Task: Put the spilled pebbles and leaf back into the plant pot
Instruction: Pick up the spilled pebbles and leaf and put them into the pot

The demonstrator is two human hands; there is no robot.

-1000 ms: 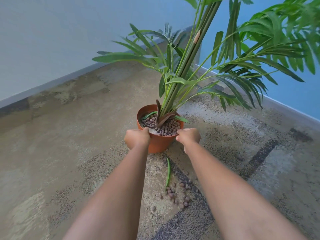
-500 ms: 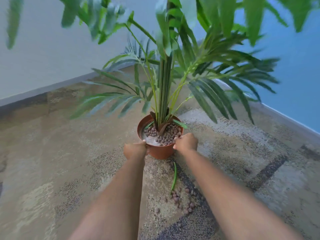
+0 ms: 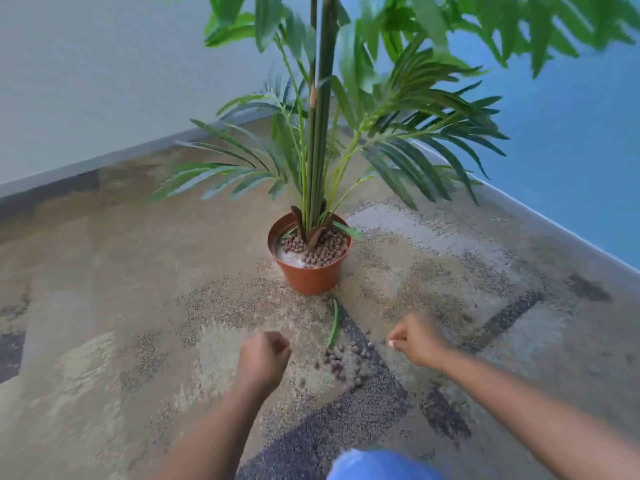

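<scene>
An orange plant pot [image 3: 309, 276] stands upright on the carpet, holding a tall green palm and brown pebbles on one side of its top. In front of it a narrow green leaf [image 3: 334, 323] lies on the carpet. A small heap of spilled brown pebbles [image 3: 341, 362] sits at the leaf's near end. My left hand [image 3: 265, 358] hovers left of the heap, fingers curled shut, nothing seen in it. My right hand [image 3: 414, 340] is right of the heap, also curled into a loose fist and empty as far as I can see.
The patterned beige and grey carpet [image 3: 121, 306] runs to a grey wall [image 3: 104, 81] at the left and a blue wall [image 3: 571, 150] at the right. Palm fronds [image 3: 408, 147] spread wide overhead. A blue shape [image 3: 381, 465] shows at the bottom edge.
Both hands have let go of the pot's rim and drawn back toward me, to either side of the spilled pebbles. The plant now stands upright instead of leaning.
</scene>
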